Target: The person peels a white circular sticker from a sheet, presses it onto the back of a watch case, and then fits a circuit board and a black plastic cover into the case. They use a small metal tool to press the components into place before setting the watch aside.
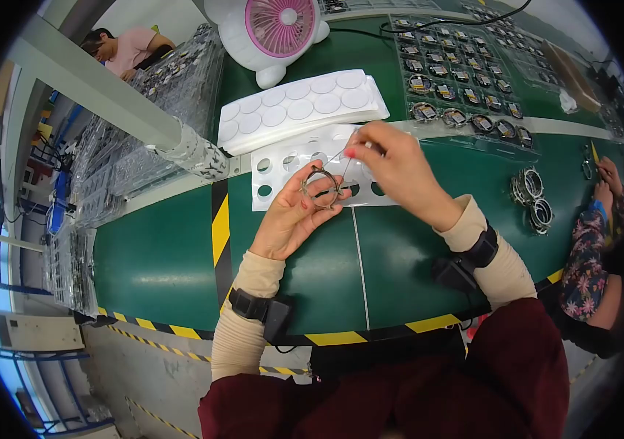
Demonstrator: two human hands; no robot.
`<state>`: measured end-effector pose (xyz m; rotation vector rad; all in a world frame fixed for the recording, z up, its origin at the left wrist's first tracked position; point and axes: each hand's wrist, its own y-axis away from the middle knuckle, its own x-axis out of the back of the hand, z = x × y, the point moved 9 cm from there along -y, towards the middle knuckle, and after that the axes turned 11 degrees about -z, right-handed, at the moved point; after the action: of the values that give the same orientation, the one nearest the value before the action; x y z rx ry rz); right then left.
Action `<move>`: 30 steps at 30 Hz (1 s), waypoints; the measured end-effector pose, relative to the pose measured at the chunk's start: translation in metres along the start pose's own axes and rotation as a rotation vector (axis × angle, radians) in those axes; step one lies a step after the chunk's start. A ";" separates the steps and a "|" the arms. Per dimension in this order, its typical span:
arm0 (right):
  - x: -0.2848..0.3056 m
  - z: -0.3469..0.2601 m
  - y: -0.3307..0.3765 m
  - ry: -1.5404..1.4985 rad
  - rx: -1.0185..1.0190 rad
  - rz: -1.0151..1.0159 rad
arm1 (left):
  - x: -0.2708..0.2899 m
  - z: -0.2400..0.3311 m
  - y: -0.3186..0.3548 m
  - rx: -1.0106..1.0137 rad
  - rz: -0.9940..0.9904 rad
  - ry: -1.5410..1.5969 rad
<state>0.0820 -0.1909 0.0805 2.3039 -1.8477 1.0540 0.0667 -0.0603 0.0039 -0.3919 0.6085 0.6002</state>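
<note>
Between the fingertips of my left hand (291, 219) is a round metal watch case (321, 187), an open ring tilted above the table. My right hand (400, 170) is pinched just above it and to the right. From its fingertips a thin metal tool (346, 167) points down at the ring; its exact kind is too fine to make out. Beneath both hands lies a white sheet with round holes (262, 162). Behind that, a stack of white sheets with round discs (297, 106) rests on the green table (290, 274).
Several similar metal rings (531, 197) are piled at the right. Clear trays of round watch parts (458, 73) stand at the back right. A white and pink fan (283, 29) is behind the sheets, a metal post (107, 91) at the left. A co-worker's hands (608, 183) are far right.
</note>
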 end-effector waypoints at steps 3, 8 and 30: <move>0.028 0.010 -0.001 -0.143 -0.124 0.131 | -0.002 -0.001 -0.001 0.006 -0.002 0.019; 0.064 -0.001 0.001 -0.356 -0.065 0.305 | -0.002 0.002 0.001 0.006 0.015 0.052; 0.026 0.055 -0.011 -0.152 -0.287 -0.114 | -0.038 0.021 -0.015 0.073 0.226 -1.562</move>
<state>0.1205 -0.2326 0.0550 2.3368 -1.7534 0.5716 0.0599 -0.0765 0.0459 0.2759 -0.8357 0.8918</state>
